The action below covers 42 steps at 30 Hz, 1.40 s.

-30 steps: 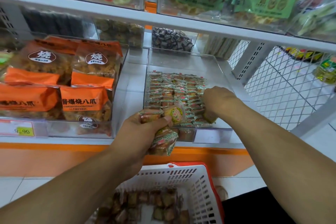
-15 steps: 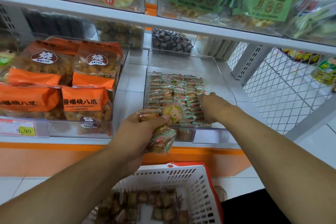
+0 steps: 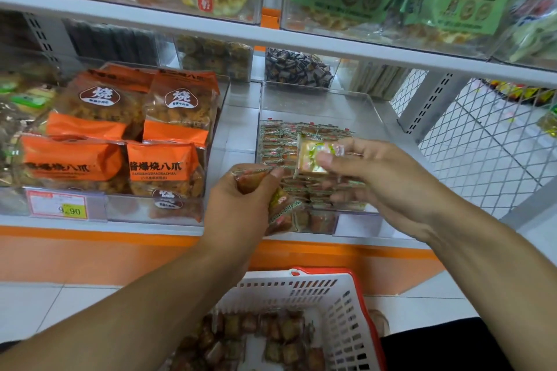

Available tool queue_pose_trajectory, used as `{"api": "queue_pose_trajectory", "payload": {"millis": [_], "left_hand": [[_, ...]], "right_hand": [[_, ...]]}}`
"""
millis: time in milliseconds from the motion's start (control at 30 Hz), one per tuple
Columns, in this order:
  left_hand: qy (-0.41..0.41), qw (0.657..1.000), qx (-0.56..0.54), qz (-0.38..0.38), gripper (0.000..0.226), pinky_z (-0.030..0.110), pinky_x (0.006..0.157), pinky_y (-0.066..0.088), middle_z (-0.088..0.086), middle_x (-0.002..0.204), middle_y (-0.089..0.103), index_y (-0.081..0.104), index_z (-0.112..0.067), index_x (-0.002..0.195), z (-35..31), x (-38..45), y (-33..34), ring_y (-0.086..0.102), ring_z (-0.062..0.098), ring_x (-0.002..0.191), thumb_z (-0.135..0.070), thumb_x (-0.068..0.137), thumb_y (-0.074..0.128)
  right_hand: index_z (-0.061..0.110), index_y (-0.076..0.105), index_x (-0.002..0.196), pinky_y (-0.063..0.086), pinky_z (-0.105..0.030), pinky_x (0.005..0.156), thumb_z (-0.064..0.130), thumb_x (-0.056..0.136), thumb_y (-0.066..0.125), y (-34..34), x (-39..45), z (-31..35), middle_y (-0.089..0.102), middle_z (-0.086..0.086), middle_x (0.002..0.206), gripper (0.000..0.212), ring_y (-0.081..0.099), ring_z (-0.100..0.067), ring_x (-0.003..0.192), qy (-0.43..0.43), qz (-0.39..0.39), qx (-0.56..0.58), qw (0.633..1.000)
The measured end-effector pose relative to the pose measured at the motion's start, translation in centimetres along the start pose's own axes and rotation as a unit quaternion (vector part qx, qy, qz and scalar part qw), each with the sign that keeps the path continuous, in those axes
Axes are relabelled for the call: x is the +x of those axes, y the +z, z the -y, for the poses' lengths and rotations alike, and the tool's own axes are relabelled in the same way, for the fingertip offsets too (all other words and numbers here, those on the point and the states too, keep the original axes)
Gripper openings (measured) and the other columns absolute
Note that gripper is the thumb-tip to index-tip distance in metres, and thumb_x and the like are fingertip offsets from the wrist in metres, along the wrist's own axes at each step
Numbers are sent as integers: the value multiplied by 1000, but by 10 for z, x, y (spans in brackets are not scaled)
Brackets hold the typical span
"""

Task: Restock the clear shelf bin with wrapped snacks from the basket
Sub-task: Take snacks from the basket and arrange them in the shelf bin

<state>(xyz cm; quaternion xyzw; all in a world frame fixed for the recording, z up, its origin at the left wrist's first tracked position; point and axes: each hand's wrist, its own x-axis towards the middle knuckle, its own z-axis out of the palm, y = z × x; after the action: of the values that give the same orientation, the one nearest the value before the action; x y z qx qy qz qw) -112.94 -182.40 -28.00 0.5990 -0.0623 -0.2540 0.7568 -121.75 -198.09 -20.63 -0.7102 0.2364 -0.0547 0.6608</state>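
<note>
Taking the clear shelf bin [image 3: 370, 111] as landmark: well to its left sat orange snack bags [image 3: 162, 159] in a neighbouring clear bin, w/ a price tag [image 3: 57, 205] on that bin's front edge. Just at the bin's front-left corner, the left hand [image 3: 241, 205] was closed around a bunch of wrapped snacks [image 3: 283, 208], thumb pressed over the top one, the rest hanging below the fist vs. the bin's front wall. Inside the bin, rows of same wrapped snacks [image 3: 277, 141] lay flat, filling approx. the front half; back half looked bare. Over those rows, right hand [image 3: 376, 178] pinched a single wrapped snack [image 3: 316, 156] betw. thumb & fingertips, held above the stack, not yet laid down; other fingers loosely curled. Below & in front of the bin, the white basket [image 3: 346, 310] w/ red rim held plenty more snacks. Step in hand, I'd judge: feeding pieces one at a time from left-hand bunch into bin. Next move prob. needs the piece lowered flat & lined up w/ existing rows, then right hand back to the left for another. Task looked far from done.
</note>
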Motion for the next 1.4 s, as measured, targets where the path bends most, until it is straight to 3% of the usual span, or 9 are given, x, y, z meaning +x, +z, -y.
{"api": "queue_pose_trajectory", "payload": {"millis": [200,433,633,800,867,967,1100,1300,1400], "left_hand": [[126,988,15,-90,12,47,76,60,1,85,77,71,-26,93,-6,3,-3,74,23,84,-37,89,74],[84,992,-92,-15,23,26,65,57,0,88,76,74,-22,95,-11,0,-3,74,14,82,-10,95,55],[113,990,-77,13,11,28,71,58,3,91,75,70,-16,98,-14,2,-7,74,21,90,-7,93,66],[108,993,-46,-1,18,34,79,58,3,92,77,71,-15,99,-9,7,-7,75,21,92,-25,86,77],[68,996,-51,4,22,35,82,59,1,92,78,70,-13,104,-7,9,-6,75,21,94,-28,88,75],[22,998,-30,44,17,37,81,60,-1,93,78,69,-16,108,-2,10,-1,76,21,93,-24,94,69],[27,994,48,93,10,32,67,62,-3,92,78,61,-25,109,5,7,7,77,18,81,-23,99,60],[46,978,157,130,4,25,63,61,-7,96,75,58,-28,104,5,5,8,75,7,71,-25,101,58],[49,973,187,129,7,30,66,63,-1,99,75,58,-24,104,3,4,8,74,10,75,-27,99,61]], "right_hand": [[0,70,115,55,-51,93,17,84,73,51,-23,-21,68,-26,117,35,63,-42,114,136,56,238,960],[-5,67,114,60,-40,87,9,93,64,64,-18,-31,70,-24,114,26,68,-34,109,113,-22,341,933],[-6,65,119,59,-36,89,7,91,63,63,-15,-32,69,-23,117,31,68,-31,110,123,41,371,919],[1,68,116,58,-42,90,4,83,68,46,-7,-19,73,-18,108,33,70,-26,96,74,19,258,963],[12,70,115,55,-33,90,4,87,68,17,0,-1,75,-8,105,29,70,-20,93,-16,-16,18,1000],[21,67,111,53,-31,83,22,84,73,-35,16,23,70,-2,101,28,66,-22,93,-60,-57,-496,864],[9,68,108,55,-33,80,27,82,62,-52,42,20,66,-12,107,32,62,-31,97,83,9,-761,643],[8,55,69,45,-28,54,7,77,58,-35,71,-17,55,-6,74,9,54,-21,64,129,65,-798,585],[9,54,76,38,-27,50,9,77,61,-36,72,-30,54,-7,74,7,53,-22,68,106,37,-801,589]]}}
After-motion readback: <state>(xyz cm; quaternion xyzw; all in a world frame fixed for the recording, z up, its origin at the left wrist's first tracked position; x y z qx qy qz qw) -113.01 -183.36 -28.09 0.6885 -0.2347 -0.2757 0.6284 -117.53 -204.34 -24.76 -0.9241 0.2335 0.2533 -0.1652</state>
